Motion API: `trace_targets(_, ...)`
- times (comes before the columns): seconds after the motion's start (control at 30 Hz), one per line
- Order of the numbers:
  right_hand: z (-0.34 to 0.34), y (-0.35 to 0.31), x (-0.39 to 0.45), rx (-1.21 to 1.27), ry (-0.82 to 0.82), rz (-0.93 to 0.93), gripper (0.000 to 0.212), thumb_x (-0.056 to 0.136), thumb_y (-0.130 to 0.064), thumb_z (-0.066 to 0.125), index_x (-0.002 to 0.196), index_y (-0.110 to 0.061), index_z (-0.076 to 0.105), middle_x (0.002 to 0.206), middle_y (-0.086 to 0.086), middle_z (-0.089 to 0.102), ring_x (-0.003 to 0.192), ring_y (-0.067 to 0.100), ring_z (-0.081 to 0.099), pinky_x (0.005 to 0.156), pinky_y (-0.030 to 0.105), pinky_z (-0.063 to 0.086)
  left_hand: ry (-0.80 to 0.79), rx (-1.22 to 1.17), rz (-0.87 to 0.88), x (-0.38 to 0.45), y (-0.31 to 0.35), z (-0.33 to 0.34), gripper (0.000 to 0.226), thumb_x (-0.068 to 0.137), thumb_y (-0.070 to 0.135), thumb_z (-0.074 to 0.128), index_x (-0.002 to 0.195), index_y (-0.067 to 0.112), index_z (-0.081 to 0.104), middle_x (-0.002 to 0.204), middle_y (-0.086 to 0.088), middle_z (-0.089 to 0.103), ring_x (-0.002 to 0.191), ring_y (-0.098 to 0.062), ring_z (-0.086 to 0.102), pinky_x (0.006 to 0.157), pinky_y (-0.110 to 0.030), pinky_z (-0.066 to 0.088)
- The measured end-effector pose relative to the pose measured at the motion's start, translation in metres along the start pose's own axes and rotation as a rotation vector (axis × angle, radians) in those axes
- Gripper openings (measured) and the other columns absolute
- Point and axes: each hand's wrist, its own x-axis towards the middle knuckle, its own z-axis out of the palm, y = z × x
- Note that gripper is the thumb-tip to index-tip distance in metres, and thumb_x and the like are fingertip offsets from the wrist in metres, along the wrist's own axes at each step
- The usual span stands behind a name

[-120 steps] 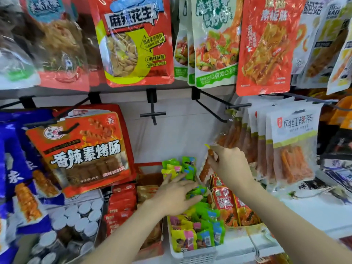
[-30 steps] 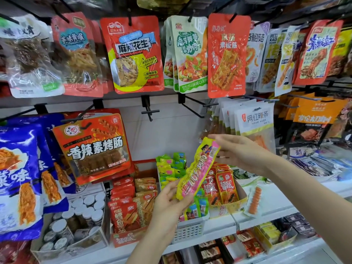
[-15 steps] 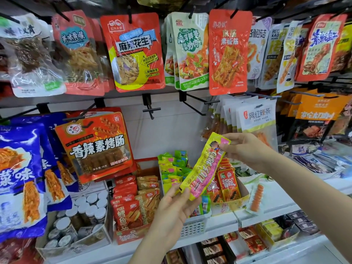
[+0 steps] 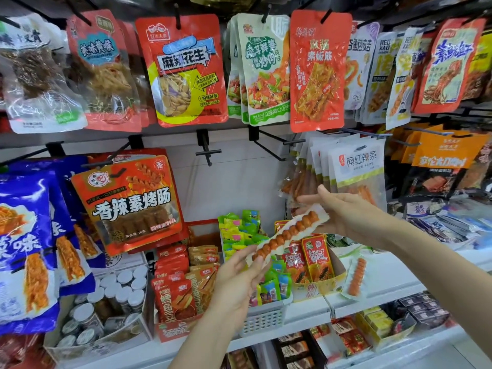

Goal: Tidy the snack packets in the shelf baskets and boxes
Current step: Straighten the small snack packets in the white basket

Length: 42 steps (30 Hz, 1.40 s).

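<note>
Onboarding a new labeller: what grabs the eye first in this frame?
Dead centre, both hands hold a long clear packet of twisted sausage snack: left hand at its lower end, right hand at its upper. Behind, the big red peanut pouch hangs top centre, and the white basket of green packets sits below.

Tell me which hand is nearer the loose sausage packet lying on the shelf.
Right. The right hand is above and slightly left of the loose sausage packet; the left hand is farther off to its left, by the white basket.
</note>
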Motion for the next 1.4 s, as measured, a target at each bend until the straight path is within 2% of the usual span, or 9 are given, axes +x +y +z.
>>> trace_targets(0.2, -0.006, 0.002, -0.003, -0.630, 0.261, -0.049, 0.030, 0.093, -0.027, 0.064, 0.122, -0.022, 0.065, 0.079, -0.004, 0.076, 0.076, 0.010, 0.073, 0.076, 0.035, 0.061, -0.005, 0.416, 0.174, 0.017, -0.001, 0.008, 0.027, 0.089, 0.010, 0.069, 0.108, 0.028, 0.063, 0.117, 0.006, 0.065, 0.089, -0.004, 0.071, 0.066, -0.017, 0.055)
trace_targets(0.33, -0.016, -0.006, -0.001, -1.059, 0.481, -0.171, 0.024, 0.092, -0.035, 0.063, 0.115, -0.029, 0.067, 0.036, -0.013, 0.044, 0.040, 0.003, 0.049, 0.039, 0.007, 0.032, -0.023, 1.144, 0.621, 0.038, 0.004, 0.003, 0.018, 0.092, 0.030, 0.065, 0.110, 0.029, 0.061, 0.115, 0.014, 0.058, 0.108, -0.008, 0.057, 0.090, -0.021, 0.046)
trace_targets(0.47, -0.005, 0.015, 0.011, -1.300, 0.554, -0.196, 0.033, 0.091, -0.031, 0.064, 0.121, -0.019, 0.067, 0.085, 0.001, 0.072, 0.073, 0.018, 0.064, 0.068, 0.024, 0.053, -0.525, 1.724, 0.545, 0.051, -0.008, 0.012, 0.046, 0.093, 0.062, 0.046, 0.132, 0.039, 0.055, 0.148, 0.009, 0.044, 0.142, -0.017, 0.027, 0.118, -0.048, 0.017)
trace_targets(0.57, 0.004, 0.031, 0.020, -1.216, 0.529, -0.128, 0.035, 0.092, -0.026, 0.062, 0.125, -0.017, 0.064, 0.098, 0.012, 0.072, 0.092, 0.031, 0.067, 0.082, 0.040, 0.057, -0.662, 2.009, 0.416, 0.063, -0.014, 0.009, 0.049, 0.093, 0.069, 0.033, 0.137, 0.051, 0.045, 0.159, 0.013, 0.025, 0.150, -0.019, 0.007, 0.116, -0.063, -0.006)
trace_targets(0.77, 0.023, 0.037, 0.031, -1.131, 0.497, -0.172, 0.032, 0.091, -0.025, 0.063, 0.122, -0.018, 0.066, 0.101, 0.014, 0.073, 0.102, 0.034, 0.064, 0.086, 0.044, 0.055, -0.539, 1.957, 0.538, 0.074, -0.014, -0.025, 0.046, 0.096, 0.064, 0.033, 0.123, 0.041, 0.063, 0.150, 0.019, 0.041, 0.145, -0.012, 0.023, 0.120, -0.046, 0.001)
trace_targets(0.97, 0.031, 0.040, 0.041, -1.145, 0.475, -0.114, 0.024, 0.090, -0.026, 0.061, 0.106, -0.011, 0.071, 0.067, 0.008, 0.067, 0.080, 0.028, 0.067, 0.071, 0.036, 0.056, -0.519, 1.935, 0.589, 0.071, -0.014, -0.030, 0.045, 0.096, 0.064, 0.033, 0.123, 0.043, 0.062, 0.147, 0.018, 0.045, 0.141, -0.012, 0.028, 0.120, -0.044, 0.004)
trace_targets(1.2, 0.049, 0.061, 0.067, -1.178, 0.309, -0.010, 0.025, 0.092, -0.021, 0.063, 0.113, -0.009, 0.069, 0.095, 0.016, 0.071, 0.087, 0.030, 0.066, 0.073, 0.032, 0.054, -0.520, 1.918, 0.561, 0.066, -0.016, -0.029, 0.044, 0.096, 0.063, 0.036, 0.124, 0.042, 0.062, 0.144, 0.015, 0.049, 0.141, -0.014, 0.030, 0.120, -0.049, 0.005)
trace_targets(1.3, 0.063, 0.082, 0.075, -1.192, 0.197, 0.091, 0.032, 0.091, -0.023, 0.062, 0.120, -0.009, 0.066, 0.115, 0.015, 0.068, 0.106, 0.030, 0.063, 0.087, 0.035, 0.052, -0.516, 1.911, 0.554, 0.065, -0.016, -0.028, 0.044, 0.095, 0.063, 0.038, 0.125, 0.042, 0.062, 0.145, 0.012, 0.048, 0.141, -0.014, 0.030, 0.120, -0.050, 0.003)
trace_targets(1.4, 0.063, 0.095, 0.071, -1.081, 0.194, 0.162, 0.043, 0.088, -0.030, 0.069, 0.125, -0.009, 0.061, 0.107, 0.016, 0.071, 0.100, 0.029, 0.067, 0.090, 0.040, 0.052, -0.517, 1.815, 0.578, 0.063, -0.014, -0.033, 0.041, 0.094, 0.062, 0.043, 0.125, 0.043, 0.062, 0.144, 0.012, 0.047, 0.139, -0.011, 0.031, 0.121, -0.045, 0.001)
